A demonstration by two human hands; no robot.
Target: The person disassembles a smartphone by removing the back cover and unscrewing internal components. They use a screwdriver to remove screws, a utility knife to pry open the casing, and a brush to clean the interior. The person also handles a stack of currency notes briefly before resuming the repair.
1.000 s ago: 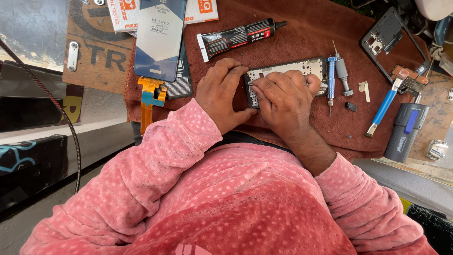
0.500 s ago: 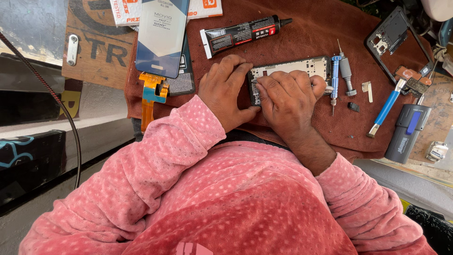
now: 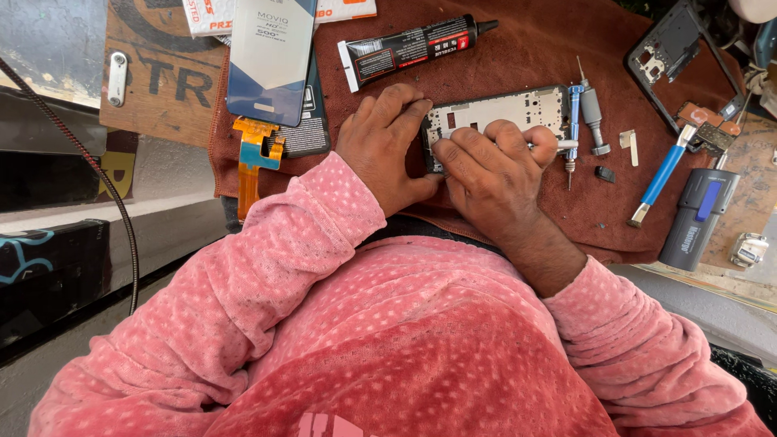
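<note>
Little has changed: my left hand (image 3: 387, 150) still clamps the phone frame (image 3: 498, 109) on the brown surface (image 3: 534, 48), while my right hand (image 3: 494, 174) keeps its grip pinching a small white piece against it.

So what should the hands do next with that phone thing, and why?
Probably press along the next bit of the phone frame. Both hands are already on its left end: the left hand steadies the edge, the right hand pushes down with its fingertips, and the rest of the frame lies untouched on the brown mat.
</note>
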